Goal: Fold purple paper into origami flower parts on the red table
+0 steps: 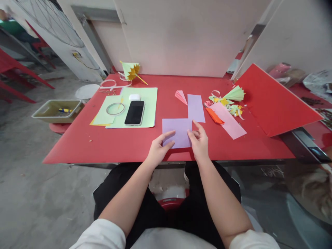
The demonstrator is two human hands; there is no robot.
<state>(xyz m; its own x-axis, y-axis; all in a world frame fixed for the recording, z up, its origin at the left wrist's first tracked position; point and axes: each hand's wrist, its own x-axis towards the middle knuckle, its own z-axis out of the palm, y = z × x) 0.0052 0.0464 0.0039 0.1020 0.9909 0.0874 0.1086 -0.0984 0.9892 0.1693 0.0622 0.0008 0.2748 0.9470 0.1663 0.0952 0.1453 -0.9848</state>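
A purple sheet of paper (178, 128) is held at the table's front, between my two hands. My left hand (158, 148) grips its left side, with the thumb and a finger over the paper. At the right edge, my right hand (200, 142) pinches the same sheet between thumb and fingers. Just behind it lies a purple paper strip (196, 106), partly hidden by the sheet and my right fingers. A small pleated pink paper fan (181, 97) rests left of that strip. To the right, an orange utility knife (214, 115) lies against a pink paper strip (230, 122).
On the left, green paper sheets (150, 103) carry a tape roll (115, 109), a phone (135, 113) and a white case (135, 97). A paper umbrella (131, 71) stands behind. Paper scraps (230, 102) and a raised red board (272, 100) are at right. A bin (58, 116) stands left.
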